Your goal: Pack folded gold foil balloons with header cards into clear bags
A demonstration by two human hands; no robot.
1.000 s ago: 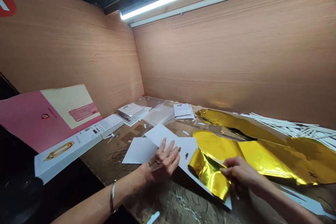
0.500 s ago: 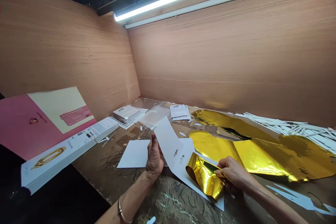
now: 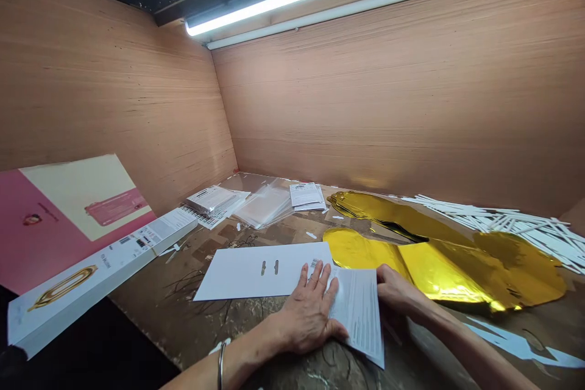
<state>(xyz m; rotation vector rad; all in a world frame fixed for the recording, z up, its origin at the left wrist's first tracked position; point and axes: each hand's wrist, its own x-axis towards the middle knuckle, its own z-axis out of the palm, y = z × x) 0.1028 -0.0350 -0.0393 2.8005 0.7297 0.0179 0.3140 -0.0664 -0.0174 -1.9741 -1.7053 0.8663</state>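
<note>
My left hand [image 3: 313,311] lies flat with fingers spread on the printed flap of a white card [image 3: 359,311], which is folded over near the table's front edge. The card's plain part [image 3: 247,271], with two small slots, stretches to the left. My right hand [image 3: 397,292] rests at the flap's right edge, and its fingertips are tucked out of sight beneath it. The rolled gold foil end is hidden under the flap. A flat gold foil balloon [image 3: 439,271] spreads out to the right of the card, touching my right hand.
A second gold foil piece [image 3: 379,207] lies behind the first. White sticks [image 3: 512,222] are heaped at the back right. Clear bags [image 3: 267,204] and leaflets [image 3: 306,194] sit at the back. A long white box [image 3: 91,268] and a pink board [image 3: 55,219] stand at the left.
The card flap that my left hand held upright is now folded down over the rolled gold foil. My left hand has gone from gripping the flap to pressing flat on it.
</note>
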